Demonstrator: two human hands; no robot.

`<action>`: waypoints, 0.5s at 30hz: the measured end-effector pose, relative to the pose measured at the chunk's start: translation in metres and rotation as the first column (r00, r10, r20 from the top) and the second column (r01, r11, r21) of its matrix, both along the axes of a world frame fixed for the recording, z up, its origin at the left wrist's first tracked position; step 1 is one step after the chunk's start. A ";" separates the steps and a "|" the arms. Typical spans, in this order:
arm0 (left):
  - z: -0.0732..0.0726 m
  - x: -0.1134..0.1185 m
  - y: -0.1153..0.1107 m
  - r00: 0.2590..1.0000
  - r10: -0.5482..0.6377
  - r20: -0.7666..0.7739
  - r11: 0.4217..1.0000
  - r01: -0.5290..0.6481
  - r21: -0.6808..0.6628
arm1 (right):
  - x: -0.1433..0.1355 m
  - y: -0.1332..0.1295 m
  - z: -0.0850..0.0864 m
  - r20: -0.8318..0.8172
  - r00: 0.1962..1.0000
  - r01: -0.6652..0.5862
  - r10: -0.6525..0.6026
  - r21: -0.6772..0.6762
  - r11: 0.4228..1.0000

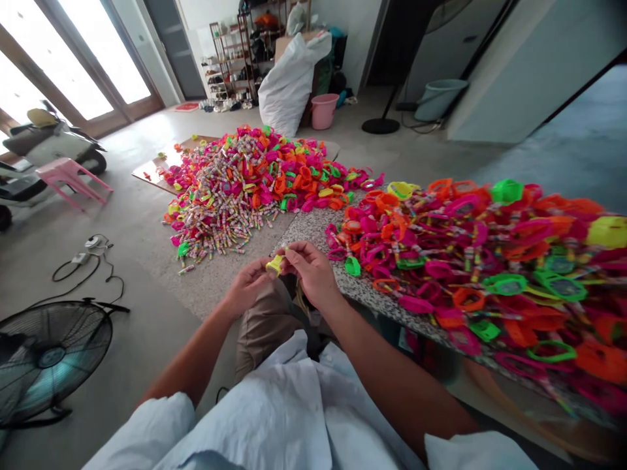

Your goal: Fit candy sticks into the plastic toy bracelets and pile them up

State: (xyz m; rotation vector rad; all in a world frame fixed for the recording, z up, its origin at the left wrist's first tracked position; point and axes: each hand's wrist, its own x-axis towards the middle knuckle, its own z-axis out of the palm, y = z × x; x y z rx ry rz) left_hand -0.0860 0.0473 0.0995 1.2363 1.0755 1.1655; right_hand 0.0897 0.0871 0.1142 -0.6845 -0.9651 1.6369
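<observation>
Between my two hands, above my lap, is a small yellow toy watch (275, 264). My left hand (249, 285) pinches it from the left with thumb and fingers. My right hand (313, 271) is closed at its other end, thumb against the curled fingers; a small pale tip shows there, too small to name. Beyond my hands lies a heap of small wrapped candy tubes (218, 215) mixed with pink, orange, green and yellow toy watches (304, 173). To the right, a second heap of toy watches (441, 228), many with tubes attached, covers the speckled stone tabletop (353, 281).
A floor fan (51, 356) stands at left, near a power cord (100, 261). Farther back are a pink stool (73, 173), a scooter (53, 143), a white sack (289, 85), a pink bucket (324, 112), a grey bucket (438, 101) and a shoe rack (230, 59).
</observation>
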 end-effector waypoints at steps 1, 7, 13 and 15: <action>-0.001 -0.001 0.000 0.999 -0.033 0.004 0.999 0.034 -0.022 | -0.001 0.000 -0.001 0.002 1.000 -0.027 0.027 -0.002 1.000; -0.001 0.007 -0.001 0.999 -0.035 0.026 0.999 0.035 -0.027 | -0.003 -0.003 -0.007 -0.018 0.997 -0.077 0.077 -0.030 0.997; 0.001 0.006 -0.005 0.977 0.121 -0.174 0.982 -0.092 0.167 | 0.006 -0.001 -0.007 0.035 0.999 -0.019 0.021 -0.051 0.998; 0.003 0.005 -0.006 0.960 0.161 -0.231 0.975 -0.119 0.186 | 0.010 -0.002 -0.007 0.054 0.998 -0.035 0.038 -0.044 0.998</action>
